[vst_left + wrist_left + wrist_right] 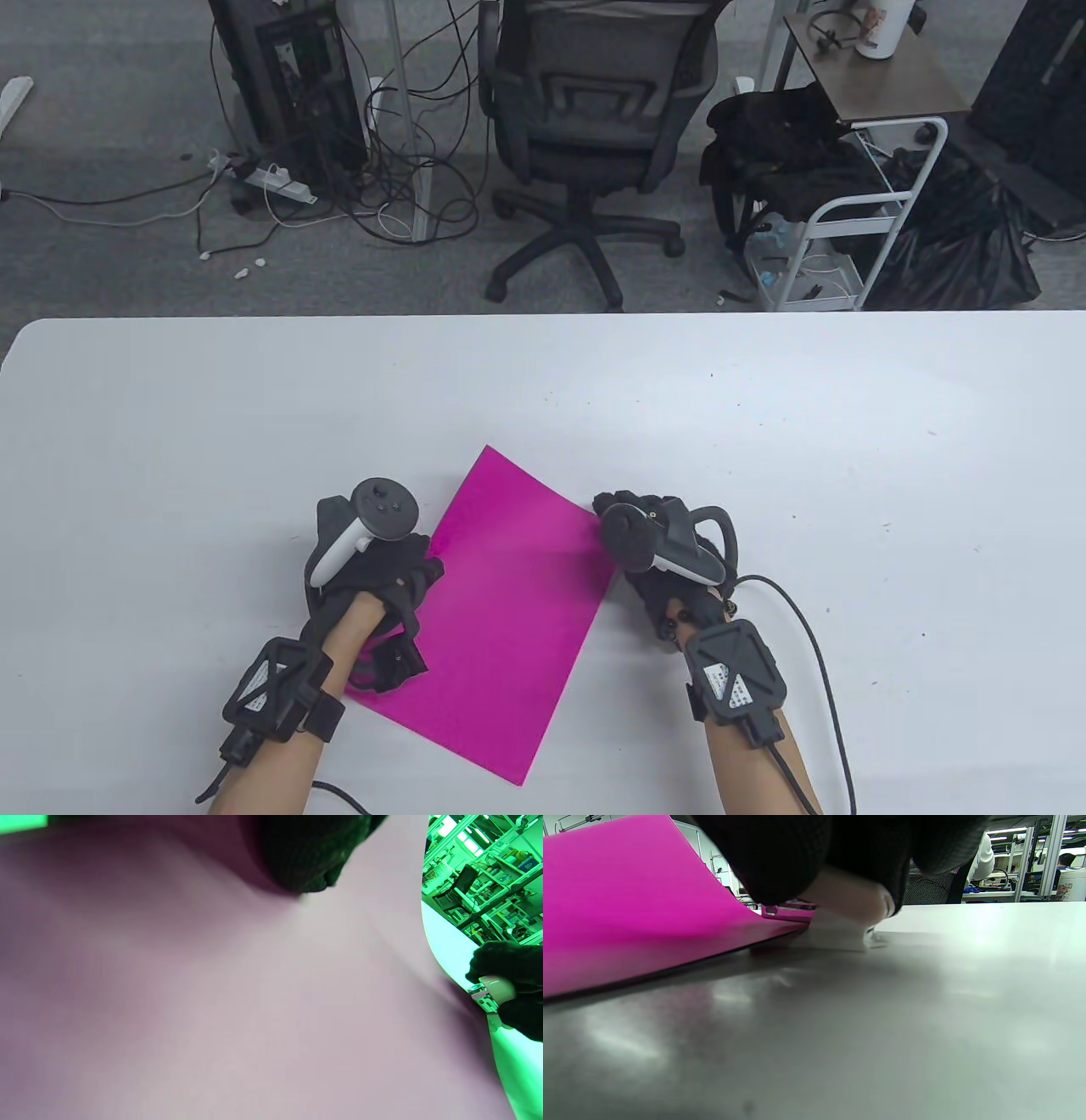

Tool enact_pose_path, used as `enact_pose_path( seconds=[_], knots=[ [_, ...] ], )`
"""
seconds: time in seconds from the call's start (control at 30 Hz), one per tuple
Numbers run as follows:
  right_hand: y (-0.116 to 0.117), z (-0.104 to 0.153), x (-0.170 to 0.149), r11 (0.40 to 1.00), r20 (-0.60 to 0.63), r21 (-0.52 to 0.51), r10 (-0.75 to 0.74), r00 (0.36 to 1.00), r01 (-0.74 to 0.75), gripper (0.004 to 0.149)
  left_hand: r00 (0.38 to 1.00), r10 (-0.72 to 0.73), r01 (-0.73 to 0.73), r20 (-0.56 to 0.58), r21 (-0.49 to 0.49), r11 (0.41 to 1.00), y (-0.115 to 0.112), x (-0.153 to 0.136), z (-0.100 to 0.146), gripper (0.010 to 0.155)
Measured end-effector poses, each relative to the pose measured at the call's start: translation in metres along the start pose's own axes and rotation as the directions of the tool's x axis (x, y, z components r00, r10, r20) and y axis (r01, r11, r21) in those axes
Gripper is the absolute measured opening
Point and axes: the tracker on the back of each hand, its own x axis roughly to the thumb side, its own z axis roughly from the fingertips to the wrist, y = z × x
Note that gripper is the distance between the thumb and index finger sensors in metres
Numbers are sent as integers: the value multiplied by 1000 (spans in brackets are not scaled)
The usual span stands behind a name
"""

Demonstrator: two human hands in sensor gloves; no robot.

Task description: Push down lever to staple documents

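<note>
We find the right hand point(657, 552) pressing down on a small white stapler point(840, 923), its fingers closed over the top of it. The stapler sits on the white table point(764, 407) at the right corner of the pink paper point(509, 594), and that corner lies inside its mouth. In the right wrist view the upper part looks close to the base, so we judge the push to be under way or near its end. We cannot confirm that a staple has gone through.

The left hand point(373, 586) rests flat on the left edge of the paper, fingers together, holding it against the table. The sheet bows upward between the two hands.

What remains, in our judgement, is to finish the press and let go of the lever.

Count: one stapler, two hands. We see one pink surface; whether it is one sheet or several stacked, we cannot tell.
</note>
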Motion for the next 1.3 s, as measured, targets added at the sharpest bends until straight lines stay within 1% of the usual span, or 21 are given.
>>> enact_pose_path(
  seconds=[0.2,0.33,0.4,0.53,0.63,0.73,0.8,0.87,0.93,1.07,1.13,1.2,1.3],
  knots=[
    [0,0,0,999,-7,26,-18,1000,19,57,1000,14,-14,12,-5,1000,0,-3,0,40],
    [-3,0,-2,998,-18,41,-47,999,48,58,1000,18,-18,19,-3,1000,0,-4,0,40],
    [-10,1,-6,995,-55,0,-95,994,95,59,1000,17,-17,25,-1,1000,0,-4,0,40],
    [-21,3,-15,987,-146,-121,-121,982,104,62,999,23,-23,28,-3,1000,0,-5,0,40],
    [-26,3,-21,982,-214,-137,-154,964,127,67,999,22,-22,29,-1,1000,0,-5,0,41],
    [-25,-1,-23,987,-292,-85,-155,944,136,72,999,16,-16,29,2,1000,-1,-5,0,41],
    [-22,-5,-24,993,-335,-31,-118,935,114,75,1000,10,-10,29,5,1000,-1,-5,0,41],
    [-19,-11,-23,996,-365,-12,-87,927,89,77,1000,9,-9,30,6,1000,-1,-5,0,41],
    [-18,-16,-23,995,-394,-9,-95,914,99,79,999,10,-10,30,5,1000,-1,-6,0,41],
    [-14,-25,-21,992,-428,30,-97,899,122,81,999,10,-10,30,4,1000,-1,-5,0,41],
    [-12,-30,-19,992,-441,81,-50,896,95,82,1000,9,-9,30,5,1000,-1,-5,0,41],
    [-11,-32,-18,991,-451,109,-19,893,76,83,1000,8,-8,30,5,1000,-1,-5,0,41],
    [-8,-35,-20,992,-472,108,-8,882,67,84,1000,4,-5,29,7,1000,-1,-5,0,41]
  ],
)
